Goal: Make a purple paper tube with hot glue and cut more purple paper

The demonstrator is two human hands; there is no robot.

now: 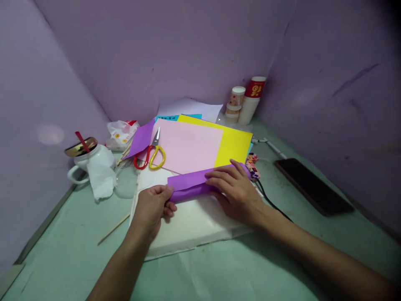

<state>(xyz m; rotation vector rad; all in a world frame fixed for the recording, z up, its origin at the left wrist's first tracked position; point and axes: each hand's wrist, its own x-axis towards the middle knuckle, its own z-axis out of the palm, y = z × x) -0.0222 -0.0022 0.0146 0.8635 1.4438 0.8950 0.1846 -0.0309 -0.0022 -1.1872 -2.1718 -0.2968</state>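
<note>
A folded strip of purple paper [189,184] lies on a white board [194,225] in the middle of the table. My left hand [152,207] pinches the strip's left end, fingers curled around it. My right hand [235,190] lies flat on the strip's right part, fingers stretched out and pressing it down. Just behind the strip lie a pink sheet [188,145] and a yellow sheet [233,144].
Red and yellow scissors [152,155] rest on the pink sheet beside a loose purple piece [141,138]. At the left stands a white mug [94,161] with tissue. Stacked paper cups [249,102] stand at the back. A dark phone [313,186] lies right; a wooden stick [113,228] lies left.
</note>
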